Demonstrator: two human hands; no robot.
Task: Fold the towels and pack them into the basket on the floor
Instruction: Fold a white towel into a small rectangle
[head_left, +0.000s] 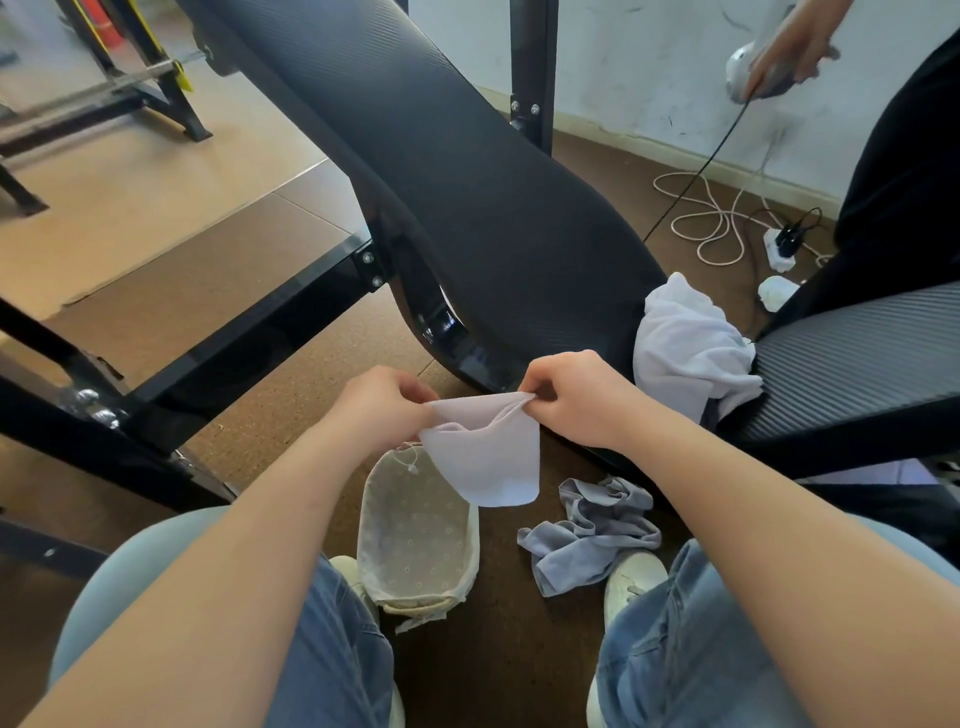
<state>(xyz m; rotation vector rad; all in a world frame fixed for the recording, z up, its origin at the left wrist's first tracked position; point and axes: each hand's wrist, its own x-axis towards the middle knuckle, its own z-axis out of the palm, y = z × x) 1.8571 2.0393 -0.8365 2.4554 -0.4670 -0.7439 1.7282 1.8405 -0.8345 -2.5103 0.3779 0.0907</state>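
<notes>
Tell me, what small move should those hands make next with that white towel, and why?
Probably lower the white towel into the basket: the left hand and right hand pinch its top corners, and it hangs doubled over just above the basket.

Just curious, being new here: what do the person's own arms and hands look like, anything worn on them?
Left hand and right hand are bare: no gloves, rings or watch visible. The forearms are uncovered; pale blue-grey short sleeves seem to end near the elbows.

I see a white towel, beige basket dotted with small pale flowers, grey-blue towel, speckled brown floor, blue denim jeans
</notes>
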